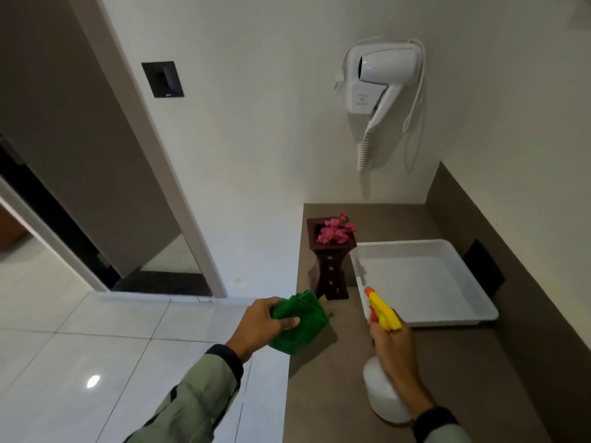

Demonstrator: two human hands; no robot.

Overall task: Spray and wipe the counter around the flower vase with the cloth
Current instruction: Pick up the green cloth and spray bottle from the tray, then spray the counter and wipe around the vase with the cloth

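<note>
With the spray bottle (383,356) raised in the right hand (395,350) and its orange nozzle pointing up-frame toward the flower vase (331,266), the step in hand looks like the spraying, just before or at the first squeeze; no wet patch shows on the brown desk (351,362), though the picture is too soft to be sure. The right hand is wrapped closed around the neck of the bottle, fingers at the yellow trigger. The left hand (265,321) is closed on a folded green cloth (299,324), thumb on top, held low over the desk's left edge, just below the vase in the frame.

The vase stands a little right of centre frame, at the desk's left side, with pink flowers (335,231) in its mouth. A white tray (476,311) sits just to its right, very near or touching; I cannot tell which.

The next move, as I judge it, calls for aiming the nozzle at the bare desk in front of and beside the vase, keeping mist off the flowers, then bringing the cloth down flat and working it close round the vase's foot without knocking it. The narrow strip between vase and tray will be awkward to reach.

Counted: one vase, one bunch of flowers, one cloth, one spray bottle, one tray, two hands. On the wall at upper right hangs one hair dryer (374,81); at upper left is one dark wall plate (162,79).
</note>
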